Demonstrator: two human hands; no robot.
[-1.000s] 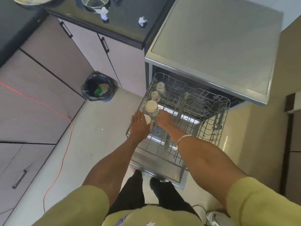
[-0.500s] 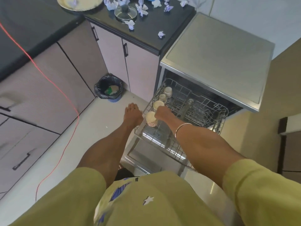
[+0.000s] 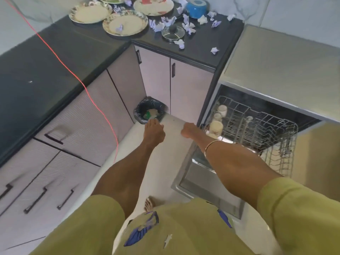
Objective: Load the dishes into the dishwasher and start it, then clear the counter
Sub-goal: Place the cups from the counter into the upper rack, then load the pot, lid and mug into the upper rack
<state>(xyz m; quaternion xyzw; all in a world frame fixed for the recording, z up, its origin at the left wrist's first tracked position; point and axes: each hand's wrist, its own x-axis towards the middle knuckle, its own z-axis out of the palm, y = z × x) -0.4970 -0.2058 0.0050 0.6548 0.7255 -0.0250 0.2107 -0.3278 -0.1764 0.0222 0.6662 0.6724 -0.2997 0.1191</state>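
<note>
The dishwasher (image 3: 279, 57) stands open with its wire rack (image 3: 276, 137) pulled out. Three cream cups (image 3: 216, 127) sit upside down along the rack's left side. My right hand (image 3: 190, 130) hangs just left of the rack with fingers loosely curled and holds nothing. My left hand (image 3: 153, 132) is over the floor near the bin, fingers straight and empty. On the dark counter (image 3: 198, 50) lie several floral plates (image 3: 125, 23), a glass lid (image 3: 173, 33), a blue bowl (image 3: 196, 7) and crumpled paper scraps (image 3: 214, 50).
A black-lined bin (image 3: 149, 110) with rubbish stands in the floor corner below the cabinets (image 3: 189, 89). A red cord (image 3: 73, 70) runs across the left counter down to the floor. The dishwasher door (image 3: 198, 172) lies open beside my legs.
Both hands have left the front cup in the rack and drawn back to the left. My view has lifted, so the plates and scraps on the counter now show.
</note>
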